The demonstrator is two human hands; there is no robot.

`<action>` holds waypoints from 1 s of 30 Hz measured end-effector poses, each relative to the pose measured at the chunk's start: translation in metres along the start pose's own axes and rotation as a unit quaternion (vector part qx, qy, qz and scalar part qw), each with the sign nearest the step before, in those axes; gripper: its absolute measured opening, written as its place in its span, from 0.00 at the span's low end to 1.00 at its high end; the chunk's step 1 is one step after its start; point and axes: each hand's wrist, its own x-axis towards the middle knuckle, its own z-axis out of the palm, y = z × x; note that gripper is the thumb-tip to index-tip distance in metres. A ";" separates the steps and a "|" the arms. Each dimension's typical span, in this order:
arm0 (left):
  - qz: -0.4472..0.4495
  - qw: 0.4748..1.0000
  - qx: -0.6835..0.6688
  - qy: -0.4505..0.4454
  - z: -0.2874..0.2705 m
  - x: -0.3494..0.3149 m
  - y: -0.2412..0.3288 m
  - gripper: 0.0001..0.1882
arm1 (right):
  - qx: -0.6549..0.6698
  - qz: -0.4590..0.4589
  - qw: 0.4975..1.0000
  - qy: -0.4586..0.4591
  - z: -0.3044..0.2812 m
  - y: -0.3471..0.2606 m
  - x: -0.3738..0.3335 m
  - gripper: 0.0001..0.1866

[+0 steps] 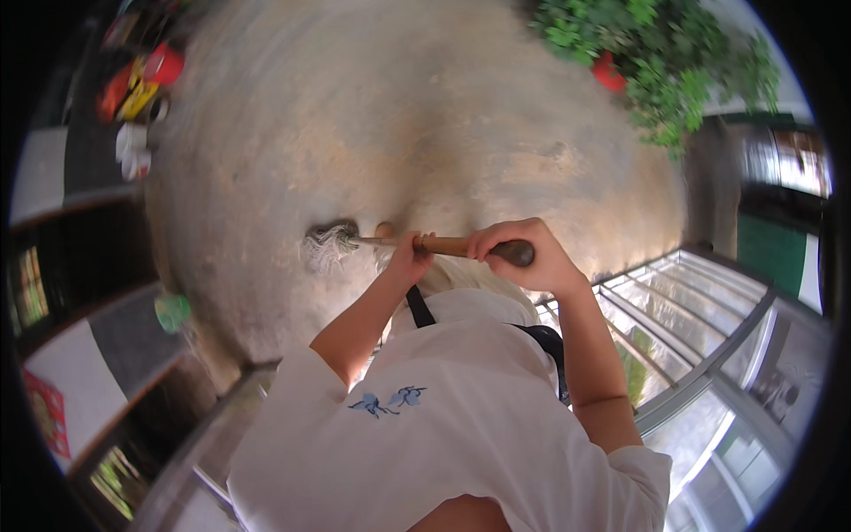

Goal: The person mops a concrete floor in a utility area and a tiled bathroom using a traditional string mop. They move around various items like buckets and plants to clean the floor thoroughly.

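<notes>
A mop with a wooden handle [446,246] slants down and to the left across the front of my body. Its pale string head [330,246] rests on the concrete floor [355,115], left of my feet. Lower on the handle, my left hand [410,259] is wrapped around the shaft. My right hand [523,253] grips it higher up, just below the dark rounded end [514,253] of the handle. Part of one foot shows beside the shaft; the rest is hidden by my clothes and arms.
A leafy green plant [665,62] with a red pot [608,73] stands far right. Red and yellow items [137,89] and a white container [133,151] line the far left wall. A green bin [173,313] is at left. Metal-framed glass panels [674,301] stand at right.
</notes>
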 end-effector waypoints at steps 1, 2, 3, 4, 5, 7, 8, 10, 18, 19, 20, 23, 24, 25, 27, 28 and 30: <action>-0.012 1.000 0.016 -0.007 0.012 0.006 -0.019 0.05 | -0.028 -0.003 0.999 0.027 -0.014 -0.002 -0.019 0.07; -0.017 0.999 0.034 -0.021 0.026 0.015 -0.037 0.05 | -0.023 0.003 0.999 0.049 -0.030 -0.003 -0.040 0.08; -0.020 0.998 0.046 -0.038 0.043 0.026 -0.056 0.05 | -0.022 0.006 0.997 0.067 -0.048 -0.005 -0.060 0.08; -0.021 0.996 0.059 -0.057 0.062 0.038 -0.070 0.06 | -0.020 0.008 0.996 0.084 -0.068 -0.008 -0.074 0.08; -0.043 0.993 0.090 -0.070 0.082 0.049 -0.089 0.06 | -0.044 0.003 0.992 0.114 -0.085 -0.009 -0.092 0.08; -0.076 0.982 0.146 -0.090 0.117 0.065 -0.131 0.06 | -0.062 -0.011 0.981 0.181 -0.119 -0.022 -0.129 0.08; -0.109 0.974 0.169 -0.100 0.134 0.071 -0.151 0.06 | -0.070 -0.019 0.974 0.214 -0.134 -0.030 -0.145 0.07; -0.183 0.952 0.217 -0.115 0.172 0.073 -0.196 0.06 | -0.081 -0.023 0.954 0.288 -0.159 -0.038 -0.180 0.07; -0.276 0.889 0.349 -0.109 0.316 0.117 -0.360 0.06 | -0.087 0.037 0.844 0.529 -0.242 -0.037 -0.252 0.06; -0.275 0.882 0.366 -0.115 0.331 0.127 -0.373 0.06 | -0.086 0.043 0.828 0.553 -0.251 -0.034 -0.251 0.06; -0.291 0.871 0.378 -0.120 0.347 0.142 -0.382 0.06 | -0.085 0.049 0.811 0.577 -0.260 -0.029 -0.248 0.06; -0.318 0.832 0.435 -0.133 0.401 0.183 -0.419 0.05 | -0.115 0.091 0.770 0.621 -0.292 -0.011 -0.239 0.08; -0.328 0.812 0.463 -0.136 0.420 0.198 -0.431 0.06 | -0.129 0.092 0.753 0.638 -0.303 0.001 -0.234 0.09; -0.337 0.793 0.487 -0.142 0.438 0.211 -0.440 0.06 | -0.148 0.105 0.742 0.645 -0.313 0.004 -0.226 0.10; -0.349 0.757 0.531 -0.151 0.469 0.232 -0.460 0.07 | -0.173 0.110 0.710 0.674 -0.330 0.020 -0.210 0.10; -0.350 0.739 0.553 -0.158 0.487 0.242 -0.471 0.07 | -0.186 0.110 0.691 0.689 -0.340 0.028 -0.204 0.10; -0.340 0.712 0.590 -0.171 0.513 0.261 -0.491 0.07 | -0.208 0.117 0.670 0.703 -0.356 0.038 -0.199 0.10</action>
